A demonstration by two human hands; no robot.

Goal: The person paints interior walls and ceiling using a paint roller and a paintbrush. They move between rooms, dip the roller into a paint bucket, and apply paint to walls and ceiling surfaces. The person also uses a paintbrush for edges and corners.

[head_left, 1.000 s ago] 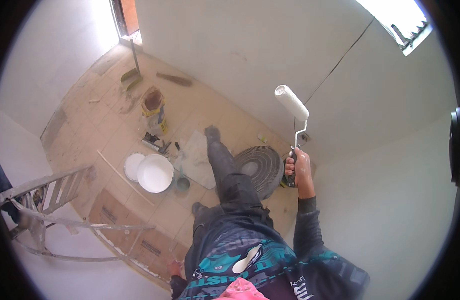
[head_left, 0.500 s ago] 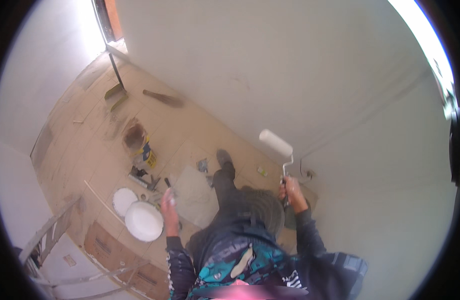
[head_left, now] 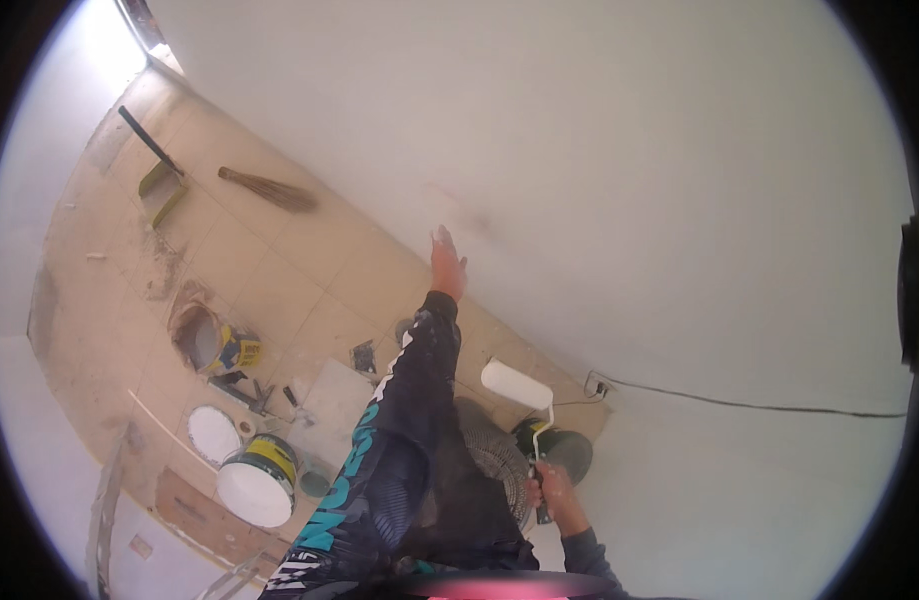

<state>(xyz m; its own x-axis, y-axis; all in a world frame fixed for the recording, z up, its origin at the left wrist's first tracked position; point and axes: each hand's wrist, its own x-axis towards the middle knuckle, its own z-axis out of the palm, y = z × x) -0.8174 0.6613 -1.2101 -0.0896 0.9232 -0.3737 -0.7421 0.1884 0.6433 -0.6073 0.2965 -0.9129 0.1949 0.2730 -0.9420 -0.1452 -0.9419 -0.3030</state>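
My right hand (head_left: 557, 494) is closed round the dark handle of a paint roller (head_left: 519, 385). The roller's white sleeve points up and to the left, in front of the floor near the wall's foot. My left hand (head_left: 447, 266) reaches out at arm's length toward the pale wall (head_left: 599, 200), fingers stretched and nothing held. Whether its fingertips touch the wall I cannot tell. A faint darker smudge shows on the wall just beyond it. Below my left arm, a round ribbed grey object (head_left: 494, 450) is partly hidden.
A bucket (head_left: 241, 347), a white-topped bucket (head_left: 257, 492), a white round lid (head_left: 214, 434) and a caulking gun (head_left: 241, 394) are on the tiled floor at left. Farther off lie a broom (head_left: 269, 188) and a dustpan (head_left: 161, 195). A black cable (head_left: 739, 403) runs along the right wall.
My left arm has swung up and forward from beside the buckets toward the wall. The roller in my right hand has come lower and slightly left. The view has shifted too.
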